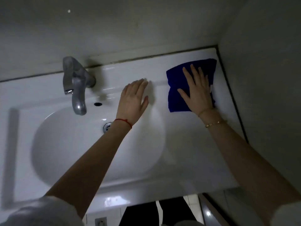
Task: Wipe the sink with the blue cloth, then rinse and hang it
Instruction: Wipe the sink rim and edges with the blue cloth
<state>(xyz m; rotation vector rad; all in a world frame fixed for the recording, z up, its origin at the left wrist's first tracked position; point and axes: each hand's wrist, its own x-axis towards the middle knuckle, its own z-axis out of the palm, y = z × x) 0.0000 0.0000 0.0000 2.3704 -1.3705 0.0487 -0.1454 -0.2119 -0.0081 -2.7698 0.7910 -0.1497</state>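
The white sink [187, 144] fills the view, with its oval basin left of centre. A blue cloth [177, 88] lies flat on the sink's back right ledge. My right hand [197, 92] presses flat on the cloth, fingers spread toward the wall. My left hand [134, 100] rests flat and empty on the ledge between the faucet and the cloth, fingers apart. The lower right part of the cloth is hidden under my right palm.
A chrome faucet [76, 85] stands at the back of the basin, spout over the bowl. The overflow hole [98, 104] and drain [107, 127] sit below it. Grey walls close in behind and on the right [260, 79].
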